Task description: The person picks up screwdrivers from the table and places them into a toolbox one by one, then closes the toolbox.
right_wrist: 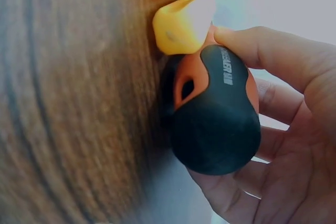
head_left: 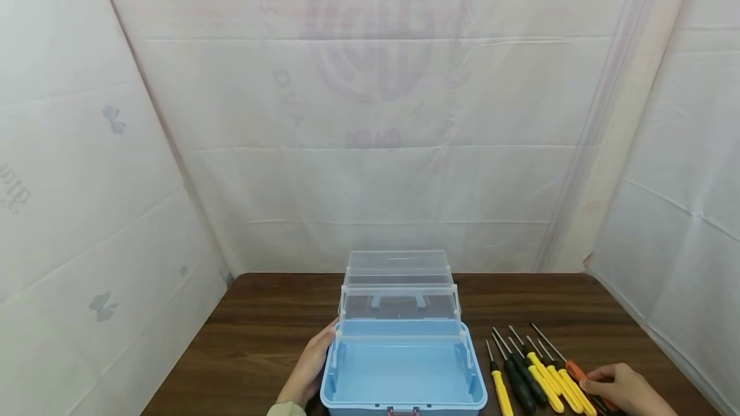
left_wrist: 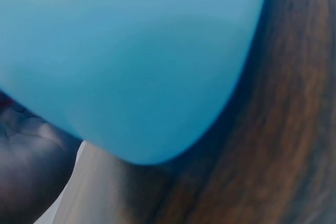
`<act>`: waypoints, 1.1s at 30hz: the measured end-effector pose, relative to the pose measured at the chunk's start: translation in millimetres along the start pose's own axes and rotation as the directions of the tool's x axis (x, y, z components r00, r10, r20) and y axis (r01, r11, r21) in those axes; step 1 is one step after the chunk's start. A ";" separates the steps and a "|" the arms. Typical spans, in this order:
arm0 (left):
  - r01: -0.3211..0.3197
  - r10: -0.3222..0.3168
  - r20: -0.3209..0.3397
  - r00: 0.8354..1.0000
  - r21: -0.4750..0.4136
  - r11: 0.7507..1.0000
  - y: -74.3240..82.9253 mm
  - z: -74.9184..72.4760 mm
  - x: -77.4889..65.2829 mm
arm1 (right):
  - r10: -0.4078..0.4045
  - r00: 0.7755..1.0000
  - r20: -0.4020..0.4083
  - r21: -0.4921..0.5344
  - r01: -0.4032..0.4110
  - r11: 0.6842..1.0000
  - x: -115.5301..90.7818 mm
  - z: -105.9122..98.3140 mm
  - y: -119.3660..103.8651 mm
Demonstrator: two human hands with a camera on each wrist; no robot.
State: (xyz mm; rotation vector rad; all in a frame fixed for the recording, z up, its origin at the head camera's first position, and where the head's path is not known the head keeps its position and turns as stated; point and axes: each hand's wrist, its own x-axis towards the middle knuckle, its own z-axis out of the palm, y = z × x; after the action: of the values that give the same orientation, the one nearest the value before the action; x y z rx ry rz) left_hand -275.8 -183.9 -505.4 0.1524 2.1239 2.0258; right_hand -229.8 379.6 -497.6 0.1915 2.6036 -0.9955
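My right hand (head_left: 627,390) pinches the orange-and-black handle of a screwdriver (right_wrist: 220,114) between thumb and fingers. Its thin shaft points away and to the left, beside the other screwdrivers. In the right wrist view the handle's rounded black end faces the camera, close over the wood, next to yellow handles (right_wrist: 181,27). My left hand (head_left: 312,361) rests along the left outer side of a light blue toolbox (head_left: 405,371), fingertips near its rear left corner. The box stands with its clear lid (head_left: 399,268) raised at the back. In the left wrist view its blue wall (left_wrist: 142,77) fills most of the picture.
Several screwdrivers with yellow handles (head_left: 502,393) and black handles (head_left: 520,385) lie side by side right of the box on the dark wooden table (head_left: 260,313). White sheeting (head_left: 370,198) hangs behind the table and on both sides.
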 end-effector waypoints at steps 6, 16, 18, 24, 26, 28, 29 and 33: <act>0.006 -0.006 -0.001 1.000 -0.004 1.000 -2.5 -0.1 0.0 | -0.017 1.000 -0.003 0.006 0.017 1.000 -0.4 0.4 2.9; -0.035 0.035 0.012 0.999 -0.018 0.999 -2.3 1.6 -1.2 | -0.029 0.999 -0.020 0.013 0.030 0.999 -2.8 -1.3 2.3; -0.034 0.034 0.014 0.999 -0.024 0.999 -2.1 1.9 -1.4 | -0.034 0.999 -0.025 0.010 0.034 0.999 -3.8 -1.3 1.9; -0.021 0.022 0.015 1.000 -0.020 1.000 -1.6 1.8 -0.9 | -0.035 0.999 -0.024 0.023 0.035 0.999 -5.7 -1.5 0.2; -0.021 0.021 0.011 1.000 -0.017 1.000 -1.9 1.6 -0.8 | -0.038 0.999 -0.017 0.027 0.039 0.999 -6.2 -2.0 -0.5; -0.023 0.023 0.008 1.000 -0.020 1.000 -2.1 1.5 -0.6 | -0.046 0.999 -0.012 0.028 0.046 0.999 -6.6 -2.6 -1.6; -0.022 0.022 0.006 1.000 -0.021 1.000 -2.1 1.5 -0.8 | -0.054 0.998 -0.012 0.026 0.055 0.998 -6.8 -2.9 -2.2; -0.013 0.013 0.001 1.000 -0.021 1.000 -0.9 1.3 -1.1 | -0.089 0.996 -0.006 0.038 0.089 0.995 -7.8 -5.0 -5.7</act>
State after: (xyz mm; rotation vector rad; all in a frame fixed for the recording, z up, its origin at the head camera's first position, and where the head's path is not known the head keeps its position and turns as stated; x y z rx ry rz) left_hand -274.4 -183.0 -506.2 0.1646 2.1060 2.0540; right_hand -225.3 378.7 -487.7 0.0878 2.6182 -1.0763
